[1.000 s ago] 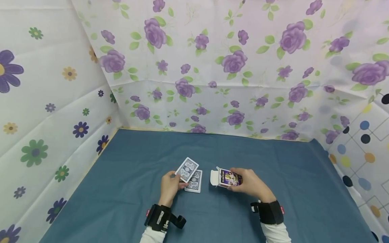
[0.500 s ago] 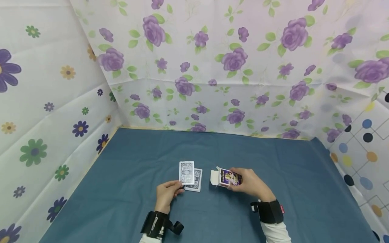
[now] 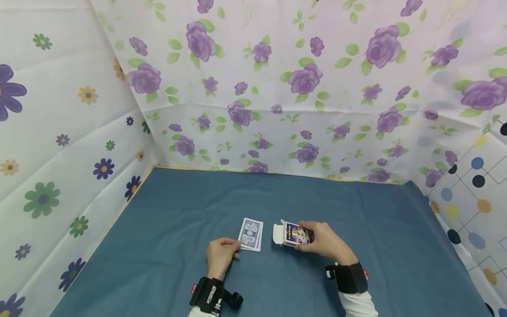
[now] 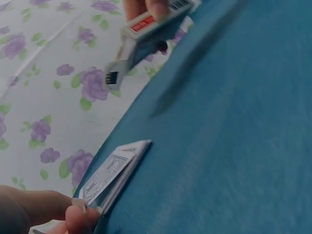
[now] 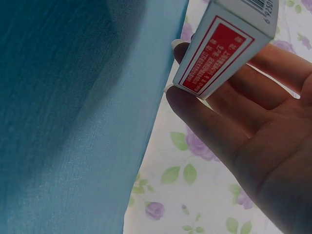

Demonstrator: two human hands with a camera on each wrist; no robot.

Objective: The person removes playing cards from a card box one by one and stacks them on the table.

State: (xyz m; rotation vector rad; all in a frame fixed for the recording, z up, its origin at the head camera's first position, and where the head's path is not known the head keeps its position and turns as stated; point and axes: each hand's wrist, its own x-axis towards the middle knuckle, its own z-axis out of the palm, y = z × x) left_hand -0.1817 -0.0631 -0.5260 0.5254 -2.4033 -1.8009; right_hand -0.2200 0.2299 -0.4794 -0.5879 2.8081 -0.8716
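My left hand [image 3: 222, 256] pinches a playing card [image 3: 250, 232] by its near left corner, with the patterned grey back facing up. Under it lies a small pile of cards [image 3: 259, 245], mostly covered in the head view. From the left wrist, the held card [image 4: 108, 176] slants over the pile, its far end touching or close to the top and a gap showing near the fingers. To the right, my right hand [image 3: 328, 243] grips a purple-and-white card box [image 3: 299, 234] from its closed end. The box's white flap [image 3: 278, 234] hangs open toward the cards.
A blue cloth [image 3: 190, 202] covers the table. Floral sheets [image 3: 269, 88] rise behind it and at the left side, and a dotted sheet [image 3: 475, 215] stands at the right. Each wrist wears a black strap [image 3: 350, 278].
The left hand has turned the card from a tilt to upright, then shifted it right and down over the pile so the two nearly line up. The right hand and box barely moved.
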